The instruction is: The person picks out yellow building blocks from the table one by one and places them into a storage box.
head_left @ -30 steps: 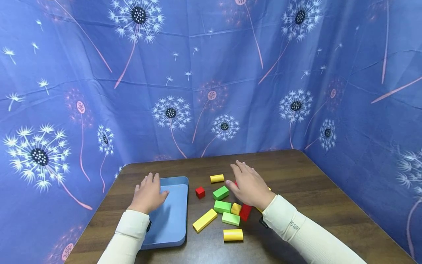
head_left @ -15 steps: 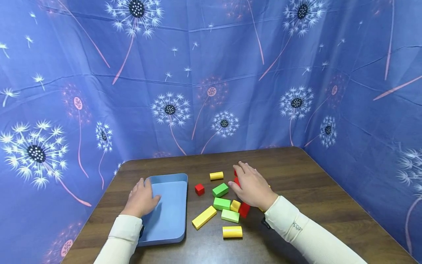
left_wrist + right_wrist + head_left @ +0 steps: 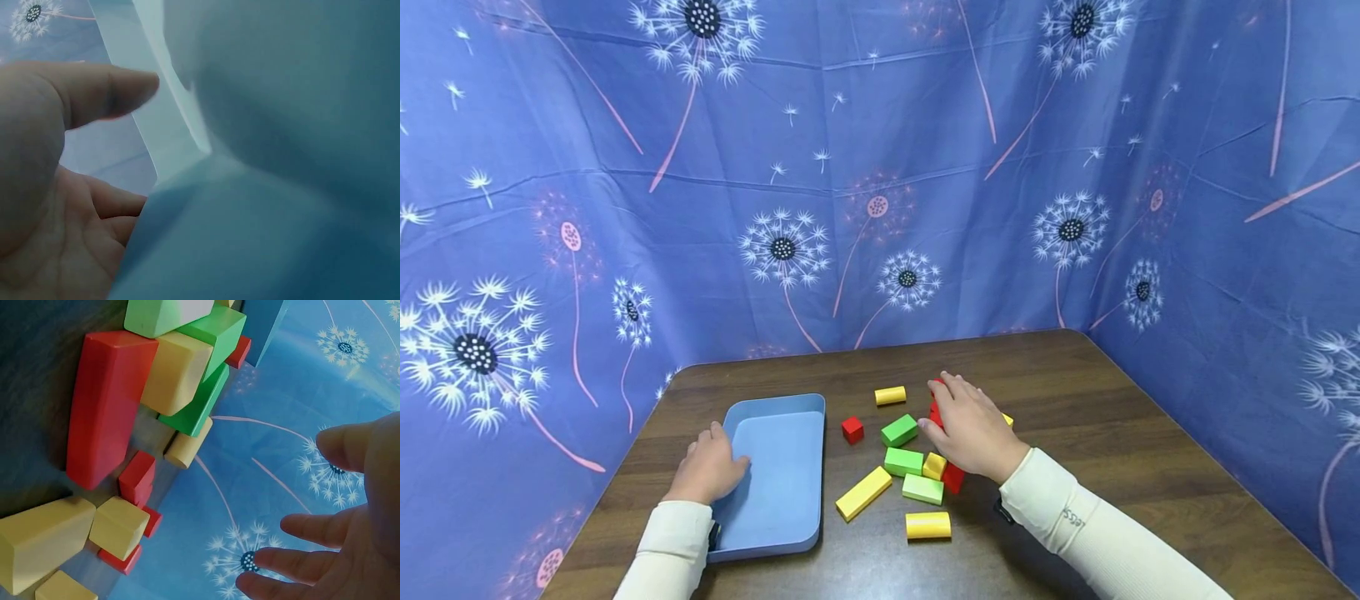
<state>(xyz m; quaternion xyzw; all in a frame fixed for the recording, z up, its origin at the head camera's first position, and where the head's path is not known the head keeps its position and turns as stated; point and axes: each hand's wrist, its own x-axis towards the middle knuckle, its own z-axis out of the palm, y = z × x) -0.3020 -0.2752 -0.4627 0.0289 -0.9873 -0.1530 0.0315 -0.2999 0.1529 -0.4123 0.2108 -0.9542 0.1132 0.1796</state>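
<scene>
My left hand point(image 3: 706, 468) is at the left rim of a blue tray point(image 3: 784, 467). Its fingers reach down on the outer side, partly hidden behind the wall, while the thumb point(image 3: 125, 90) lies over the inside. A gap shows between thumb and fingers in the left wrist view; contact with the rim is unclear. My right hand point(image 3: 976, 433) hovers over the right part of a group of toy blocks, holding nothing, its fingers spread and loosely extended. Beneath it lie a long red block point(image 3: 109, 409), a yellow block point(image 3: 119, 526) and smaller red blocks point(image 3: 137, 478).
Between tray and right hand lie green blocks point(image 3: 904, 461), a small red cube point(image 3: 852, 430), a long yellow block point(image 3: 863, 493) and yellow cylinders point(image 3: 928, 526). A dark wooden table point(image 3: 1060, 375) bears everything. Blue dandelion-print cloth point(image 3: 880, 167) hangs behind and at the sides.
My left hand has moved left and down, from above the tray to its left rim. The right hand has stayed nearly in place above the blocks. The blocks look unmoved.
</scene>
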